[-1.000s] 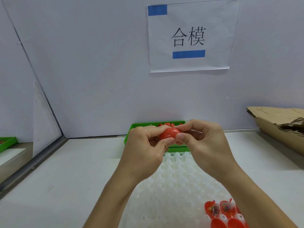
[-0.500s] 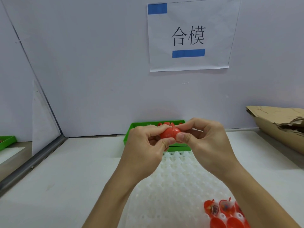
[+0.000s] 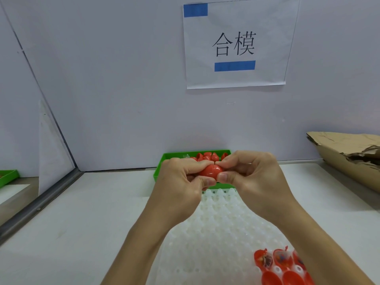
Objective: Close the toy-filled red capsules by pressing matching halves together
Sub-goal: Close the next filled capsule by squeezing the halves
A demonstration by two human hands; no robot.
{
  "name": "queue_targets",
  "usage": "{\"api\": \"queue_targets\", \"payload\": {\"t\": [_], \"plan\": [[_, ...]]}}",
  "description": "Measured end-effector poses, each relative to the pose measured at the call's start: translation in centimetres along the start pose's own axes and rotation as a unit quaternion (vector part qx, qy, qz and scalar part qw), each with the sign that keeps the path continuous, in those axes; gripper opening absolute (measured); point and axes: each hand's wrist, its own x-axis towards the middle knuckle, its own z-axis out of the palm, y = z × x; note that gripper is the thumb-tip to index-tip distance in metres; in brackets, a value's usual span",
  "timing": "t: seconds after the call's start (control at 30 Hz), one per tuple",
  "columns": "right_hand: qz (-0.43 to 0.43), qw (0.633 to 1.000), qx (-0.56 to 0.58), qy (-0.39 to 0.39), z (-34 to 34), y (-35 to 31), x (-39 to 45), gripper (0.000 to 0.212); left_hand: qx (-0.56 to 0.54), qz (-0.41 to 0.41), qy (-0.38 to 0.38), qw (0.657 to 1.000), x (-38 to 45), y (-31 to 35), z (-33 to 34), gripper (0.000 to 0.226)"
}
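Note:
A red capsule [image 3: 210,171] is held in mid-air between both hands, its two halves together with a seam showing. My left hand [image 3: 183,182] pinches its left half with thumb and forefinger. My right hand [image 3: 248,177] pinches the right half the same way. Behind them a green tray [image 3: 164,159] holds several loose red capsule halves [image 3: 207,156]. Below, a white dimpled tray [image 3: 216,233] carries open toy-filled red halves [image 3: 265,261] and closed red capsules [image 3: 271,277] at its near right corner, partly hidden by my right forearm.
A torn cardboard box [image 3: 347,157] lies at the right by the wall. A paper sign with blue tape [image 3: 234,44] hangs on the back wall. A partition with a metal rail [image 3: 41,202] bounds the left; another green tray [image 3: 8,175] sits beyond it.
Both hands stay pinched round the capsule at almost the same spot; the halves look pushed a little closer together.

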Motion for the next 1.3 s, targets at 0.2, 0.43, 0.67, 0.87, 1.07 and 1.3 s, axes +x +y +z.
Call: {"api": "queue_targets", "payload": {"t": [0.2,0.43,0.67,0.87,1.07,1.3], "plan": [[-0.002,0.999,-0.039,-0.002,-0.3,0.3,0.1,0.031,0.069,0.051,-0.011,0.996,-0.1,0.0,0.5,0.024],[-0.002,0.999,-0.041,-0.017,-0.4,0.8,0.3,0.027,0.112,0.072,-0.019,0.991,-0.1,-0.2,1.2,0.02],[-0.002,0.999,-0.04,0.002,-0.6,0.7,0.2,0.023,0.123,0.105,0.02,0.987,-0.2,-0.3,1.9,0.017],[0.009,1.0,0.001,-0.016,-2.1,-1.0,0.7,0.026,-0.03,0.052,0.039,0.997,-0.2,0.7,1.6,0.018],[0.045,0.997,0.002,-0.057,-3.1,-0.9,0.7,0.02,-0.052,0.035,0.022,0.998,-0.2,1.0,1.5,0.011],[0.085,0.993,0.012,-0.085,-3.0,-0.6,0.6,0.033,0.073,0.09,0.066,0.991,-0.2,0.8,1.5,0.017]]}}
